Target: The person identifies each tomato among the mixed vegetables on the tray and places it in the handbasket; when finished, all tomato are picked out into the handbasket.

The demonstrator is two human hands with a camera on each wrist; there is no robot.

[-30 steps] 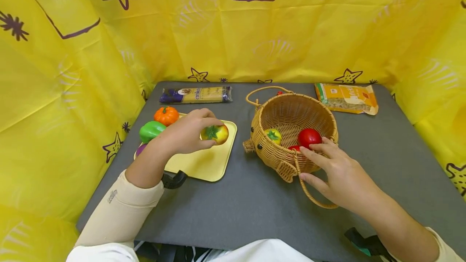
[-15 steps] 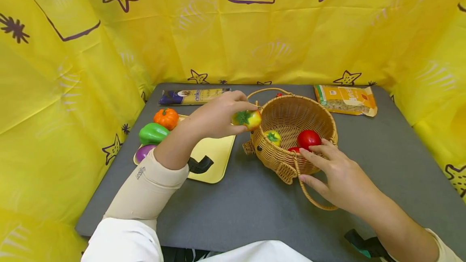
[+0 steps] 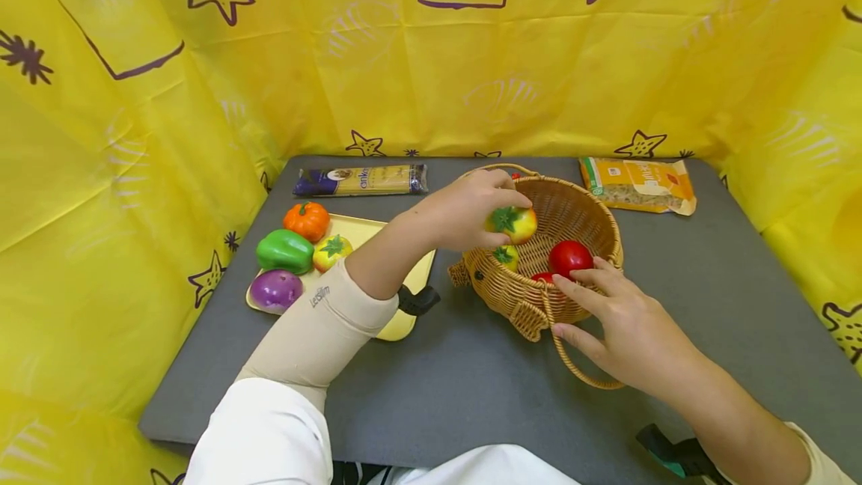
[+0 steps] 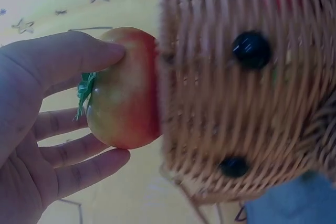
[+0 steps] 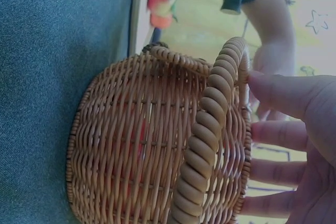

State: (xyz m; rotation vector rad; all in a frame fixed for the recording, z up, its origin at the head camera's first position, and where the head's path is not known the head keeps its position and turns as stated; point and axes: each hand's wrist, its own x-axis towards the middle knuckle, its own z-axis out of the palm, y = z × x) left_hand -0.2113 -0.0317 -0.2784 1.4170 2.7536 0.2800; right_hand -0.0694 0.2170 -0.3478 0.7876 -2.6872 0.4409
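Note:
My left hand (image 3: 471,208) holds a yellow-red toy tomato (image 3: 524,224) with a green leafy top over the left rim of the wicker basket (image 3: 498,283). In the left wrist view, thumb and fingers grip that tomato (image 4: 128,93) beside the basket's wall (image 4: 205,103). Inside the basket lie a red tomato (image 3: 570,256), a yellow-green one (image 3: 506,257) and another red thing (image 3: 542,277) mostly hidden by the rim. My right hand (image 3: 629,320) touches the basket's near right rim; the right wrist view has its extended fingers (image 5: 278,172) against the rim.
Left on the grey table, a yellow tray (image 3: 417,275) bears another yellow tomato (image 3: 332,251), a green pepper (image 3: 284,251), a purple eggplant-like toy (image 3: 276,290) and an orange pumpkin (image 3: 307,221). Behind lie a spaghetti pack (image 3: 364,180) and an orange food bag (image 3: 640,184). The basket's handle (image 3: 579,365) droops forward.
My left hand has carried the tomato rightward from above the tray to the basket's rim, uncovering the yellow tomato and the purple toy on the tray. The right hand has stayed put.

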